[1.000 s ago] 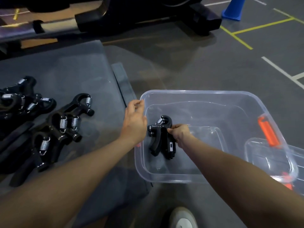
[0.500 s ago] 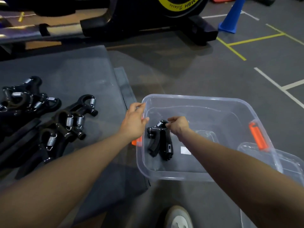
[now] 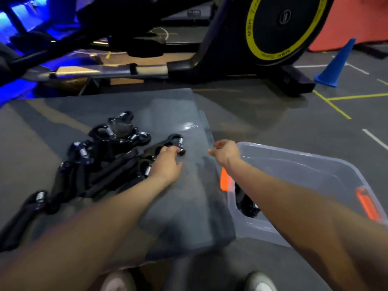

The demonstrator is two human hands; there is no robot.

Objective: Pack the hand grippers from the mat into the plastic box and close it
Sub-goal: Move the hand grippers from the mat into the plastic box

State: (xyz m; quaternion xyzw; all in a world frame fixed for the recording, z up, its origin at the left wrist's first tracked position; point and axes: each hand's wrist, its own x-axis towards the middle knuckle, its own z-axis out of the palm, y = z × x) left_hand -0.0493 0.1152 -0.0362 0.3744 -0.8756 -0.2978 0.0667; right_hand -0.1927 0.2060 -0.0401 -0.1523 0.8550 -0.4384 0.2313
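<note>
Several black hand grippers (image 3: 105,164) with steel springs lie in a heap on the grey mat (image 3: 184,206). My left hand (image 3: 165,164) rests on the heap's right edge, fingertips on the nearest hand gripper (image 3: 176,139) and thumb spread aside. My right hand (image 3: 226,153) hovers over the left rim of the clear plastic box (image 3: 294,153), fingers loosely curled and holding nothing. One black hand gripper (image 3: 245,204) lies inside the box, partly hidden by my right forearm. The box has no lid on it.
The box has orange latches on its left (image 3: 225,179) and right (image 3: 367,204) sides. An exercise bike (image 3: 273,28) stands beyond the mat, and a blue cone (image 3: 336,64) is at the far right. My shoes (image 3: 260,282) are at the bottom edge.
My right hand let go of the hand gripper in the box and rose to the box's left rim. My left hand moved from the rim to the heap. The camera turned left.
</note>
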